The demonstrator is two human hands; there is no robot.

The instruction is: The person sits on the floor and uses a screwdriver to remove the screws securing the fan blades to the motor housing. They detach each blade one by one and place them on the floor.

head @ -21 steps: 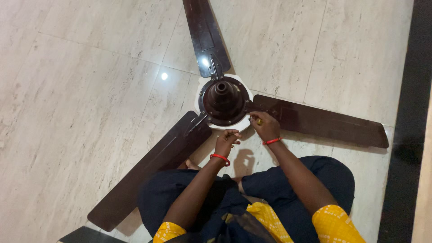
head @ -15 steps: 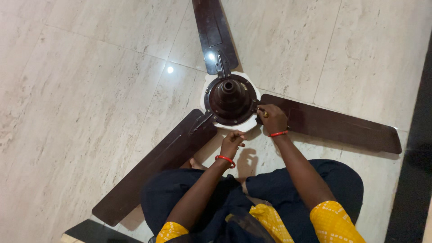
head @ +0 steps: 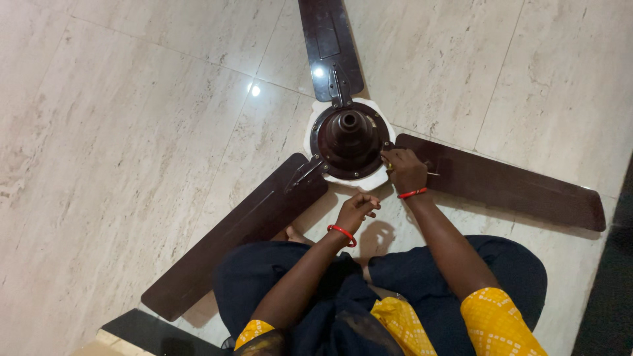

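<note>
A ceiling fan lies on the floor in front of me, its dark brown motor hub (head: 349, 138) resting on a white base (head: 315, 128). Three dark brown blades spread out: one far (head: 328, 39), one to the right (head: 514, 188), one to the near left (head: 237, 231). My right hand (head: 405, 170) rests where the right blade meets the hub, closed around a thin tool whose metal tip (head: 432, 174) sticks out to the right. My left hand (head: 356, 208) sits just below the hub's near edge, fingers curled; whether it holds anything is unclear. Both wrists wear red bangles.
I sit cross-legged in dark clothes with yellow sleeves, knees (head: 501, 264) close under the fan. Pale marble floor tiles (head: 119, 132) surround it. A dark strip (head: 613, 296) runs along the right edge, and a dark flat object (head: 151, 333) lies at the bottom left.
The view has shifted, so the fan sits higher and further right in the picture. My right hand stays at the right blade's root; the tool tip now shows. My left hand keeps its place.
</note>
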